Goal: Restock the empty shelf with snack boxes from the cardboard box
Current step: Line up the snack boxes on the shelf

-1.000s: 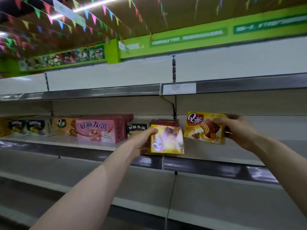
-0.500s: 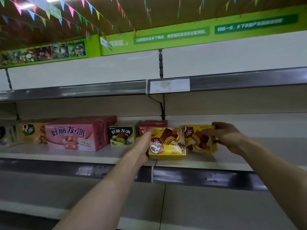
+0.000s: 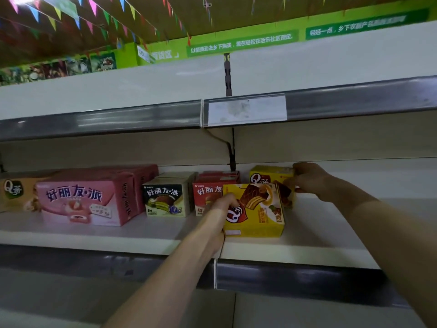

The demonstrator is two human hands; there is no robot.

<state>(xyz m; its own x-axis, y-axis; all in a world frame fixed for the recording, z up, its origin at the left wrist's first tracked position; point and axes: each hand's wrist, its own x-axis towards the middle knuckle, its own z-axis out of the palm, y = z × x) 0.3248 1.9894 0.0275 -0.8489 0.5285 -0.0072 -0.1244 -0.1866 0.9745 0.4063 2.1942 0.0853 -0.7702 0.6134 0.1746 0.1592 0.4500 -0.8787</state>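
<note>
left hand (image 3: 224, 205) grips front yellow box (image 3: 259, 216) | right hand (image 3: 309, 179) grips rear yellow box (image 3: 269, 175) | both on shelf (image 3: 319, 235)

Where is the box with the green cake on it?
In the head view, the green-cake box stands on the shelf, left of centre, between the pink box on its left and the red box on its right.

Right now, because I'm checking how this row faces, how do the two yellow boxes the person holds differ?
The front yellow box sits near the edge of the shelf, gripped by the left hand; the rear yellow box stands deeper in, held by the right hand. The front one's logo is tilted at lower left; the rear one's reads upright at upper left. Both are yellow Q-logo boxes.
</note>
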